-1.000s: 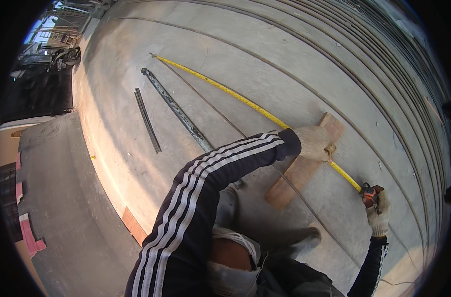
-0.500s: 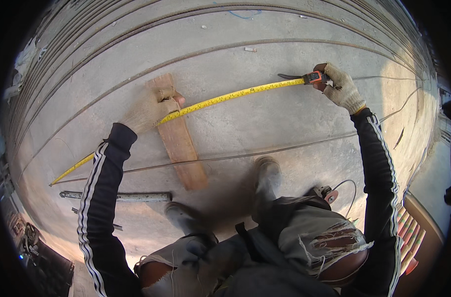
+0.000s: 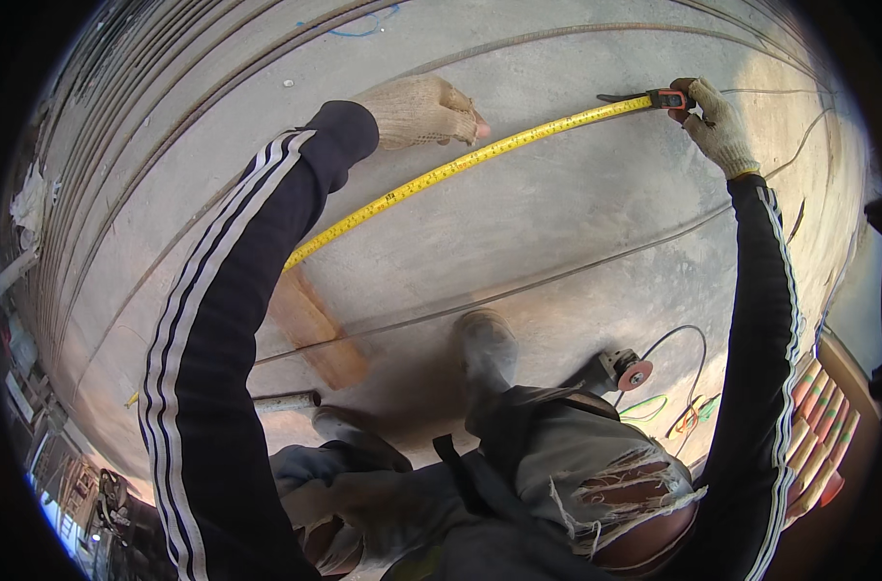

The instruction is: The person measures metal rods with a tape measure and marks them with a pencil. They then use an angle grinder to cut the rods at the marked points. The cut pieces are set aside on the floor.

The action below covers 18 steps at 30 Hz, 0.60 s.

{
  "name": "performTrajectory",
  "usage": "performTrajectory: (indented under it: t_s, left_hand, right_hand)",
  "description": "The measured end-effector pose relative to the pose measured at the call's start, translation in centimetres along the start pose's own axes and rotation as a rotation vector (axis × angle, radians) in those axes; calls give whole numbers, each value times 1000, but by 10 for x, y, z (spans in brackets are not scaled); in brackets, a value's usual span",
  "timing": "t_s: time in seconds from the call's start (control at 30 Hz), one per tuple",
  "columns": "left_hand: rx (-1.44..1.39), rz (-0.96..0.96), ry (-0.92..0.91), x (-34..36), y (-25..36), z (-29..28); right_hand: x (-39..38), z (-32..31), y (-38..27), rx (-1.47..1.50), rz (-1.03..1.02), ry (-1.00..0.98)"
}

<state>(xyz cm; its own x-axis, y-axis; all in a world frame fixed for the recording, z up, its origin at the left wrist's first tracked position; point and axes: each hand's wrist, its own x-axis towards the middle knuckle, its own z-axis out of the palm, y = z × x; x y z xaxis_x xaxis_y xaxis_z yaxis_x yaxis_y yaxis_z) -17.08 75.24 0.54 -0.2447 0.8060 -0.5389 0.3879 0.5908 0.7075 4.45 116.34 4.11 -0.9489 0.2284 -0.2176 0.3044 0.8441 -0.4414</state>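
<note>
A yellow tape measure blade (image 3: 431, 177) stretches slantwise above the concrete floor, from behind my left sleeve up to its orange-and-black case at the right. My right hand (image 3: 720, 128), in a knitted glove with bare fingertips, grips the tape measure case (image 3: 669, 99). My left hand (image 3: 417, 111), gloved as well, is just beyond the blade with its fingers curled together. One bare fingertip is close to the blade's edge; whether they touch, or what the fingers hold, I cannot make out. A wooden board (image 3: 317, 334) lies partly hidden under my left forearm.
Several long steel bars (image 3: 184, 92) lie at the far left, and a thin rod (image 3: 518, 289) crosses the floor before my boots (image 3: 489, 344). An angle grinder (image 3: 627, 370) with a cord rests near my right knee. A slatted wooden piece (image 3: 820, 436) is at the right.
My left hand has left the board and moved right along the blade toward the case. The view has shifted; my right hand still grips the tape measure.
</note>
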Motion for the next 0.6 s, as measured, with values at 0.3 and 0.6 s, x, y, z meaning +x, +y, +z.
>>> performTrajectory:
  t_s: [0.3, 0.6]
  left_hand:
    - [9, 29, -43, 62, 30, 27]
    - [-50, 15, -43, 103, 51, 42]
  right_hand:
    - [5, 16, 26, -132, -71, 67]
    - [10, 21, 54, -183, -57, 76]
